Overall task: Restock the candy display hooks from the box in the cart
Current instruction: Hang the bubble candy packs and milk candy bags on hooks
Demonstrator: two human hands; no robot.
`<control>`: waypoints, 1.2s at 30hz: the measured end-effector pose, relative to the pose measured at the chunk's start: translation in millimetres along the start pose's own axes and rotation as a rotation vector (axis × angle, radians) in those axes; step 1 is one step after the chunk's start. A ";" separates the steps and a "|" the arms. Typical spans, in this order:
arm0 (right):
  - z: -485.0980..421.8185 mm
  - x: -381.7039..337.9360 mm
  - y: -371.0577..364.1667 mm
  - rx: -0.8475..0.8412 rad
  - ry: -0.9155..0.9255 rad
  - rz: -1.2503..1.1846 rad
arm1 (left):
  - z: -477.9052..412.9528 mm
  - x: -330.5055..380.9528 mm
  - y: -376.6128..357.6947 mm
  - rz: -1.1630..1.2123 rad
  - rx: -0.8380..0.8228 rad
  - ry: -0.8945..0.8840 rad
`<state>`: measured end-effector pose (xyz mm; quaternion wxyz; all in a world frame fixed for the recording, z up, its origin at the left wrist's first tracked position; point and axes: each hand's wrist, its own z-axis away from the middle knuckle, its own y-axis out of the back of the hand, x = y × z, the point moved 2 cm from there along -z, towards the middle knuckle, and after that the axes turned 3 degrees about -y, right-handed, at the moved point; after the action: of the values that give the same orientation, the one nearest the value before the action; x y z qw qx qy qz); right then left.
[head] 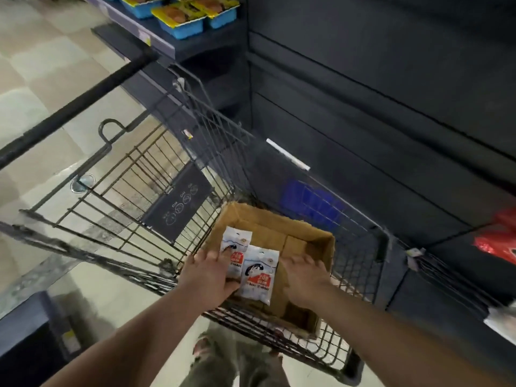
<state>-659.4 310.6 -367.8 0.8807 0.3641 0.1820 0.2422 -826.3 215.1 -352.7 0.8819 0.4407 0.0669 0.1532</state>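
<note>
A brown cardboard box (312, 236) sits open in the wire cart (156, 174). My left hand (208, 272) holds two white candy bags over the box: one bag (236, 243) farther back and one (259, 275) nearer, both with red labels. Just right of the bags, my right hand (304, 277) hovers over the box with its fingers spread and holds nothing. The box floor beneath looks bare where it shows. No display hooks are plainly visible; the dark shelving at right is blurred.
Dark store shelving (377, 93) rises right of the cart. Blue trays with yellow lids (181, 19) sit on a shelf at top. A red package (499, 241) lies at right, a blue basket (310, 202) beyond the cart. Tiled floor (33, 88) stretches left.
</note>
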 end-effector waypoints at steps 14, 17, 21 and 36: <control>-86.6 22.8 -41.9 -0.192 -0.332 -0.202 | -144.3 -15.6 -41.3 0.010 -0.229 -0.213; -115.0 24.0 -63.0 -0.223 -0.381 -0.207 | -172.6 -22.8 -52.4 0.031 -0.253 -0.216; -149.9 24.5 -92.1 -0.228 -0.418 -0.283 | -206.8 -32.1 -82.0 0.022 -0.291 -0.184; -240.0 14.2 -179.8 -0.192 -0.551 -0.786 | -271.6 -41.1 -185.8 0.500 -0.133 0.205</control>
<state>-714.1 340.3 -661.4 0.9505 0.2356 0.0425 -0.1981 -894.7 302.2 -665.4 0.8323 0.3671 0.0347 0.4140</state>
